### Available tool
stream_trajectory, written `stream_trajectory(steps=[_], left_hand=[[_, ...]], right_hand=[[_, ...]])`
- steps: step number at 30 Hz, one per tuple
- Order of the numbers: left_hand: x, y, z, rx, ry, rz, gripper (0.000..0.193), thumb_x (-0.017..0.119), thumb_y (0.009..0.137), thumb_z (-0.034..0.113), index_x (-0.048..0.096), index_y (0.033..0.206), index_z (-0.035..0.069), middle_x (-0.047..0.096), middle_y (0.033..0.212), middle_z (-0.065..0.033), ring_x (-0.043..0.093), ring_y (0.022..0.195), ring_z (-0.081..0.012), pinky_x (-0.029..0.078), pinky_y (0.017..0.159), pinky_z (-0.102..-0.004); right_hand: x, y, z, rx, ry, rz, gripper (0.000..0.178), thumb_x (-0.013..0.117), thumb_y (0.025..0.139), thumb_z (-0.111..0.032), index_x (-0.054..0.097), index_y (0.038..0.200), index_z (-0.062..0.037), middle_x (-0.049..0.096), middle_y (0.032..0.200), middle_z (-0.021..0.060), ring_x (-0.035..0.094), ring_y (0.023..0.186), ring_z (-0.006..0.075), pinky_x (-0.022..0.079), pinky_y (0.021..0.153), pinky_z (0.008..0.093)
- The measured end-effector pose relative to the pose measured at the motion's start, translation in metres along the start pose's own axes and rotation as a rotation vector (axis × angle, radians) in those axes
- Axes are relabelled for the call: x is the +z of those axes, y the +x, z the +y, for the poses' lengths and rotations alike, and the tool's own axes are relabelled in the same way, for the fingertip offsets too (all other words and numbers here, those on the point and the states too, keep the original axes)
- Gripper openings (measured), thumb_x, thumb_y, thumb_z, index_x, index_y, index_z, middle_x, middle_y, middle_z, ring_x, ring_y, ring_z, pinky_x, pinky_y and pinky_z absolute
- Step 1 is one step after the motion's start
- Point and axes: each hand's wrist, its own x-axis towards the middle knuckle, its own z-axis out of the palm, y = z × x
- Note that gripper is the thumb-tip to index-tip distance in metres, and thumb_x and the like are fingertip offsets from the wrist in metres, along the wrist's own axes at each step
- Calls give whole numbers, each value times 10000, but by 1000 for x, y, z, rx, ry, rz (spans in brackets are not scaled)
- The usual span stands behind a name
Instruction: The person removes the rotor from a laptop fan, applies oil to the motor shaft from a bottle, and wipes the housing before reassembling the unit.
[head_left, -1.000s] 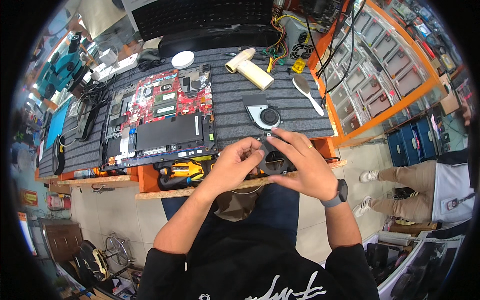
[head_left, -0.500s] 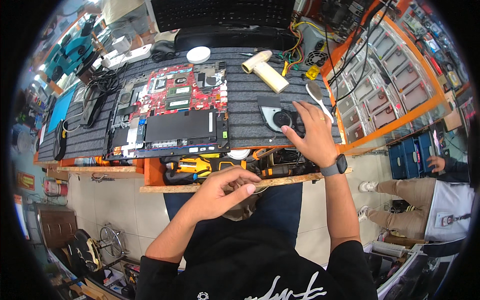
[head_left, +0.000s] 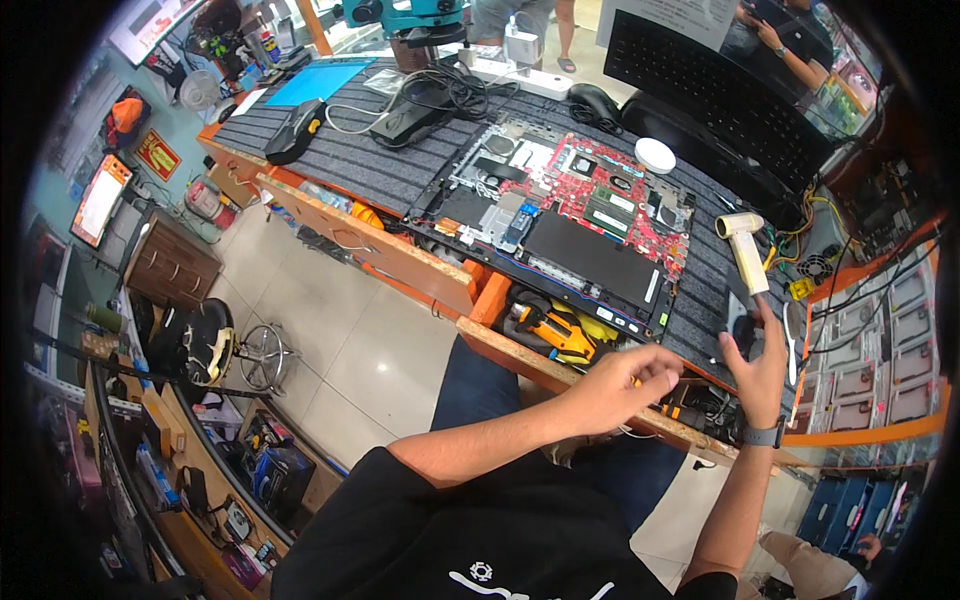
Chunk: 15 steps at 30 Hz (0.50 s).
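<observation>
On the striped grey mat (head_left: 390,185) lies an opened laptop base (head_left: 505,262) with a red circuit board (head_left: 572,172) and a black battery (head_left: 592,256). My left hand (head_left: 612,390) hovers over the open drawer (head_left: 520,362), fingers loosely curled and thumb apart, with nothing visible in it. To the right of the laptop, my right hand (head_left: 762,372) has its thumb and fingers spread at a cooling fan (head_left: 740,325), which it partly hides; whether it touches the fan I cannot tell. A brush (head_left: 792,340) with a white handle lies beside that hand.
A cream handheld blower (head_left: 746,260) and a white round lid (head_left: 655,155) lie beyond the laptop. Yellow-black tools (head_left: 555,330) fill the drawer. A screen or keyboard panel (head_left: 710,95) stands behind. Cables (head_left: 485,92) and a mouse (head_left: 595,105) lie at the far side; part boxes (head_left: 860,345) stand right.
My view has swung left, so the bench appears tilted and farther right. My right hand stays by the fan, my left hand over the drawer; both keep nearly the same pose.
</observation>
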Motion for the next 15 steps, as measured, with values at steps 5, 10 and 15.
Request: stream_trajectory(steps=[5, 10, 15], left_hand=[[-1, 21, 5, 77, -429, 70, 430, 592, 1021, 237, 472, 1378, 28, 617, 1130, -40, 594, 992, -98, 512, 815, -274], [-19, 6, 13, 34, -440, 233, 356, 614, 999, 159, 535, 1322, 34, 644, 1185, -48, 647, 1017, -108, 551, 854, -275], [-46, -31, 29, -65, -524, 262, 332, 599, 1013, 163, 531, 1312, 34, 656, 1177, -48, 649, 1030, -105, 555, 808, -258]], right_hand=[[3, -4, -95, -271, -114, -78, 811, 809, 696, -209, 484, 1424, -57, 596, 1259, 147, 550, 1166, 319, 359, 1013, 449], [21, -13, -129, -393, -98, -64, 838, 820, 677, -255, 484, 1420, -64, 565, 1281, 132, 523, 1187, 322, 369, 993, 467], [19, -26, -141, -430, -52, -201, 737, 815, 756, -379, 548, 1389, -111, 521, 1357, 149, 499, 1231, 348, 371, 1039, 474]])
